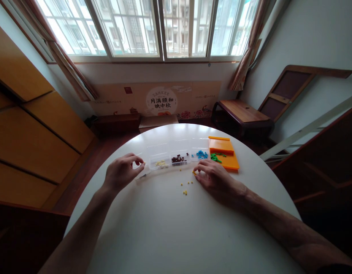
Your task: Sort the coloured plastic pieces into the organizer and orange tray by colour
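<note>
Right hand (214, 176) flat on the white round table (164, 228), its fingertips (196, 173) nearly closed on one tiny yellow bead (194, 173); more loose yellow beads (186, 186) lie just below and left of those fingertips. Left hand (121, 171), fingers curled and pinched together at the near-left end of the clear divided box (178, 158); whether they grip anything cannot be told. The beads look hard, light and prone to roll, so are probably best taken singly in a thumb-and-forefinger pinch.
</note>
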`<state>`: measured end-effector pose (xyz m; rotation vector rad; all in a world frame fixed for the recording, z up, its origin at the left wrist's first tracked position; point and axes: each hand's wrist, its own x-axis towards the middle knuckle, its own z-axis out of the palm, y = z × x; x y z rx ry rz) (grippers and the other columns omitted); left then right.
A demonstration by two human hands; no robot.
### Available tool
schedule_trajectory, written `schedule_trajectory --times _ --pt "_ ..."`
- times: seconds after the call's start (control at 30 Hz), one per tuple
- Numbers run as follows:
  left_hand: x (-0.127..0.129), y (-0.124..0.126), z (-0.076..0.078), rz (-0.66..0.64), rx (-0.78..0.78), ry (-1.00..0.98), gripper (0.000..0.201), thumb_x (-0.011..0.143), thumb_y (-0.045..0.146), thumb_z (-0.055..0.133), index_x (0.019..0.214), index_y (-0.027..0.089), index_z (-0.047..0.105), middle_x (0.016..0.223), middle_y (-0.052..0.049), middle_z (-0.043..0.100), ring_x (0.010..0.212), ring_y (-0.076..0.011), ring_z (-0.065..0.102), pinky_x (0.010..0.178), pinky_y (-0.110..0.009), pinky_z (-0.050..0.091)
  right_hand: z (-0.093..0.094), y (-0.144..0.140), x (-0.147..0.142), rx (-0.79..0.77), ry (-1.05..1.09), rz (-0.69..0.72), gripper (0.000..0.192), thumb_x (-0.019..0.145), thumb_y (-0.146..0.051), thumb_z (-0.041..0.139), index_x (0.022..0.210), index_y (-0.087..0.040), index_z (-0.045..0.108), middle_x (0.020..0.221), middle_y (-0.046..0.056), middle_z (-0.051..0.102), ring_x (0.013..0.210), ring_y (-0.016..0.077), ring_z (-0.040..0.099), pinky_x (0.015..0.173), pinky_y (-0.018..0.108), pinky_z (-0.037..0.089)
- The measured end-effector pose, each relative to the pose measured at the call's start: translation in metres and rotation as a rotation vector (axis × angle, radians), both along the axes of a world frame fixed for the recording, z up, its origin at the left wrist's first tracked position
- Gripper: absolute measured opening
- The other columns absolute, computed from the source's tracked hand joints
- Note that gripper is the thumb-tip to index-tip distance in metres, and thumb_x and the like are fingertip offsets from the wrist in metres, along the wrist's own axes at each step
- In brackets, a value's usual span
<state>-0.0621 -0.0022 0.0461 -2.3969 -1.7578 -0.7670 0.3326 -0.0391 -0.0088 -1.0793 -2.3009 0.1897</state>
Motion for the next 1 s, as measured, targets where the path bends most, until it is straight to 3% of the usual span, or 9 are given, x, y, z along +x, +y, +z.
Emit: schedule_trajectory --times 0.17,0.77,1.0 --pt "-0.007 -0.003 0.008 0.117 -0.061 0.031 0.021 0.091 0.046 0.072 0.088 0.027 0.081 0.095 0.002 0.077 0.071 -0.0154 0.064 0.064 -0.028 0.039 0.003 -0.002 -0.001 -0.038 0.012 -0.017 0.005 0.103 -0.024 0.074 0.106 -0.024 0.077 0.107 0.007 0.076 0.103 0.0250 0.071 0.095 0.040 0.058" --pt "-0.012 -0.007 0.005 0.011 -0.144 0.113 0.020 0.089 0.045 0.071 0.084 0.028 0.081 0.090 0.003 0.078 0.065 -0.0137 0.063 0.057 -0.028 0.033 0.004 -0.003 -0.004 -0.060 0.043 -0.050 0.002 0.101 -0.023 0.076 0.101 -0.023 0.075 0.105 0.006 0.076 0.100 0.0240 0.071 0.092 0.038 0.056" --pt "-0.006 -0.011 0.008 -0.011 -0.152 0.123 0.021 0.088 0.045 0.071 0.080 0.028 0.080 0.089 0.004 0.078 0.065 -0.0139 0.064 0.057 -0.028 0.032 0.001 -0.001 -0.003 -0.055 0.059 -0.022 0.012 0.103 -0.015 0.070 0.098 -0.023 0.076 0.102 0.005 0.075 0.096 0.0218 0.070 0.089 0.036 0.055"
